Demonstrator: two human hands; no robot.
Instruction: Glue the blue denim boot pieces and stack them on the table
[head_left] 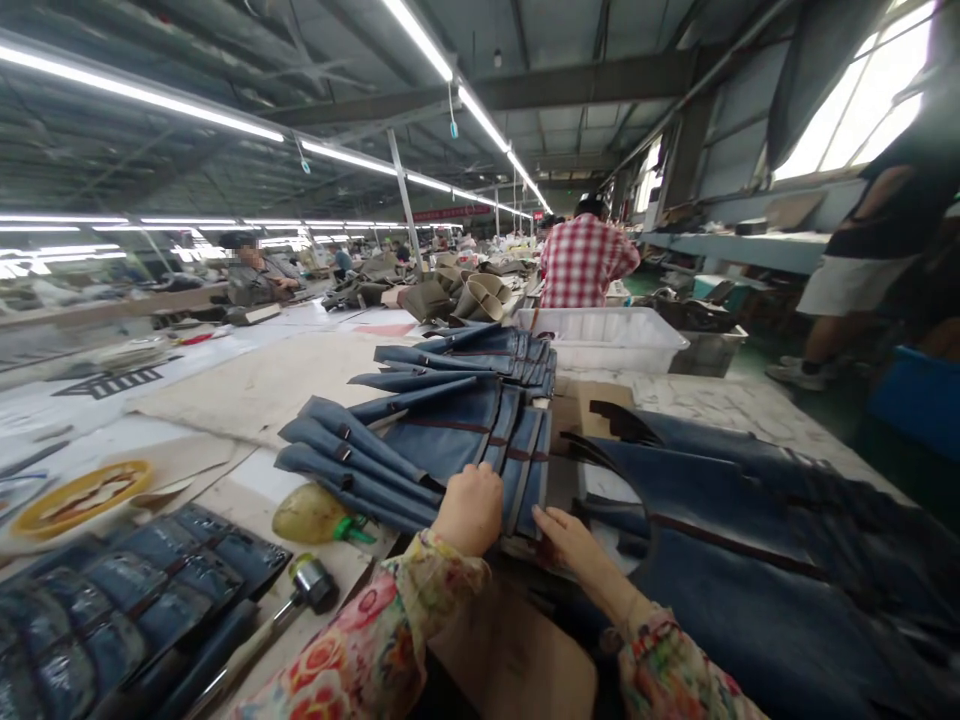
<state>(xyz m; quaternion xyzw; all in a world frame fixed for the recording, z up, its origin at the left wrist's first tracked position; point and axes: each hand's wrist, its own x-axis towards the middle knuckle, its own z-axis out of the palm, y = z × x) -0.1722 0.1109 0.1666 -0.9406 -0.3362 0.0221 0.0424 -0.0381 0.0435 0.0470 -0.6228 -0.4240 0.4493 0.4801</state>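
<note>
Blue leather pieces [457, 440] sit fanned out; left hand [471, 508] presses down on them, fist-like, right hand [574, 545] lies open at the edge. I'd keep edges squared while sliding.

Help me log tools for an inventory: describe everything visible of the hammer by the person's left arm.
The hammer lies flat on the pale table, slanting from lower left to upper right. Its shiny metal head, round and drum-like, points toward the fanned blue pieces; the pale, wood-like handle runs back alongside the left sleeve. No hand touches it. A greenish bottle lies just beyond the head, and dark blue pieces sit by the handle.
</note>
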